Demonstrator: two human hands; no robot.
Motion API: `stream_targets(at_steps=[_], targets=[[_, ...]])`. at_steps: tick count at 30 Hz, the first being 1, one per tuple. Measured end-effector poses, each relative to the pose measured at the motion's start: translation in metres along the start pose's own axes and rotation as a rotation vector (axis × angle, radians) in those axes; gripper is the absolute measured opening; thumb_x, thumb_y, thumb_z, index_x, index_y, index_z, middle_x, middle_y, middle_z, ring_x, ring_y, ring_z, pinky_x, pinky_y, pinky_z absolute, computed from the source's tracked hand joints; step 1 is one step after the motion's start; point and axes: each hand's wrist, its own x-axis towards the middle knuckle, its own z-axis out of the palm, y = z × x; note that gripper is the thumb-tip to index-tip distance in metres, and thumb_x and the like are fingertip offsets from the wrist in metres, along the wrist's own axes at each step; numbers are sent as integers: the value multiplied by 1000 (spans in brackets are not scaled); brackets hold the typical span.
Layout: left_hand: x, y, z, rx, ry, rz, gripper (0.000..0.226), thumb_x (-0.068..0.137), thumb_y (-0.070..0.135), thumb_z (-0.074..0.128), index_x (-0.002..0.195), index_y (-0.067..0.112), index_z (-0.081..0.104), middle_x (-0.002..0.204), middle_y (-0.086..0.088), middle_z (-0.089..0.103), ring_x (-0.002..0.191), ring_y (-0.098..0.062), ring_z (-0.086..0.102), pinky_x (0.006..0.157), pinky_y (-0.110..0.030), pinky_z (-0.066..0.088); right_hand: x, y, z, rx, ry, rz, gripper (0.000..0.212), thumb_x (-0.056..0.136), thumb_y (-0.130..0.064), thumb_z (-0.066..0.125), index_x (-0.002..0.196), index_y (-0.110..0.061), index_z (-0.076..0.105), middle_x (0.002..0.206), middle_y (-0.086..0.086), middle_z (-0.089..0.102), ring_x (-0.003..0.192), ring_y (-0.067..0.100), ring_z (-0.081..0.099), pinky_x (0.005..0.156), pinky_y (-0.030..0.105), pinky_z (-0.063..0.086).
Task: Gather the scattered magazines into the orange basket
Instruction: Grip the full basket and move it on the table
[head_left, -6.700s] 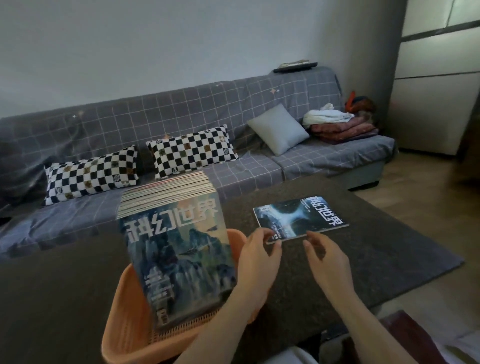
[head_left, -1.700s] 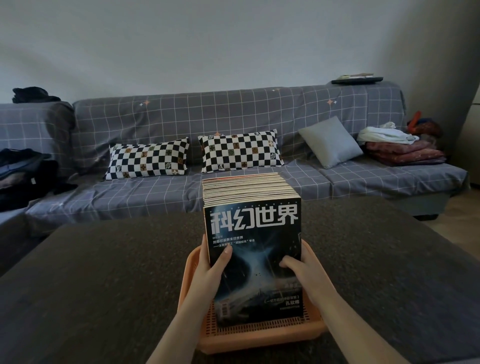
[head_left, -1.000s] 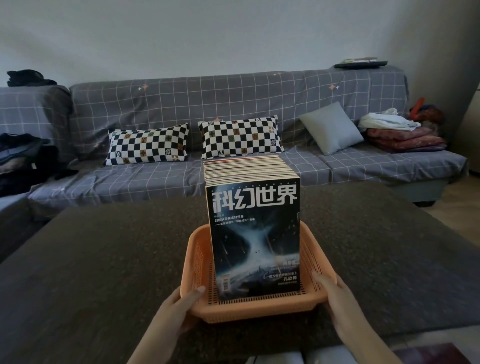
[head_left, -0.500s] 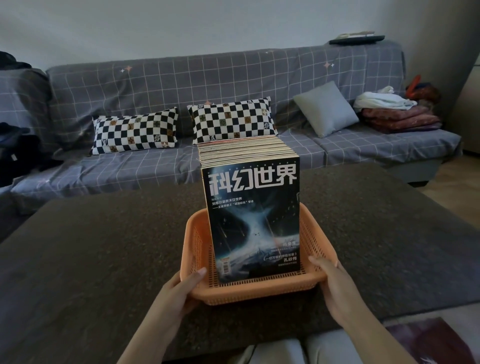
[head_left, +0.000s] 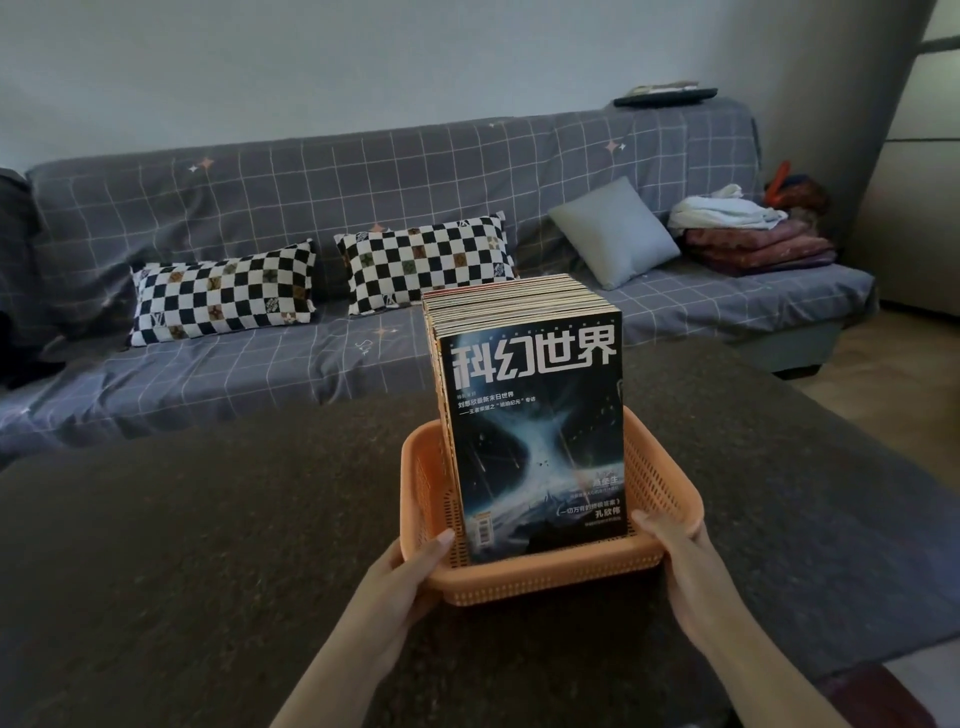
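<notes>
Both hands (head_left: 410, 566) on orange basket (head_left: 670, 483)

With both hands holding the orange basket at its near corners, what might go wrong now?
1. The magazines stand upright, far taller than the orange basket; a tilt could tip them out.
2. The left hand and right hand grip only the near corners, so the loaded far side may sag.

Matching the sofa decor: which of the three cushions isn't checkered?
The plain grey square cushion, rightmost; the two left of it are black-and-white checkered.
</notes>
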Motion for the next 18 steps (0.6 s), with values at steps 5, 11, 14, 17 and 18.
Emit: stream_targets(at_steps=[5, 11, 14, 17, 18], targets=[[25, 4, 37, -11, -99, -7, 81, 60, 24, 80, 133, 14, 47, 114, -12, 67, 107, -28, 63, 103, -47, 44, 30, -16, -20, -77, 61, -23, 92, 62, -22, 74, 144, -21, 32, 136, 6, 49, 129, 24, 40, 113, 47, 23], [57, 10, 87, -36, -193, -19, 88, 62, 21, 81, 140, 15, 41, 121, -10, 63, 112, -27, 59, 104, -44, 43, 77, -38, -48, -152, 161, -43, 73, 79, -19, 68, 144, -19, 32, 131, 8, 52, 123, 27, 46, 110, 48, 29], [75, 12, 115, -33, -228, -10, 87, 65, 23, 80, 142, 15, 40, 122, -9, 63, 111, -24, 59, 97, -37, 47, 100, -50, -64, -184, 202, -53, 68, 82, -20, 65, 142, -21, 33, 124, 7, 56, 118, 26, 51, 108, 51, 32], [92, 15, 139, -39, -263, 2, 84, 66, 24, 78, 141, 15, 40, 121, -8, 64, 109, -23, 61, 95, -36, 48, 123, -62, -79, -198, 226, -50, 64, 83, -24, 64, 141, -21, 36, 113, 3, 60, 108, 23, 56, 103, 47, 38], [98, 16, 147, -40, -270, 2, 83, 66, 24, 78, 140, 15, 41, 121, -8, 64, 109, -23, 61, 97, -37, 47, 131, -65, -83, -204, 235, -53, 63, 84, -26, 64, 140, -22, 37, 112, 2, 60, 107, 22, 56, 102, 46, 39]])
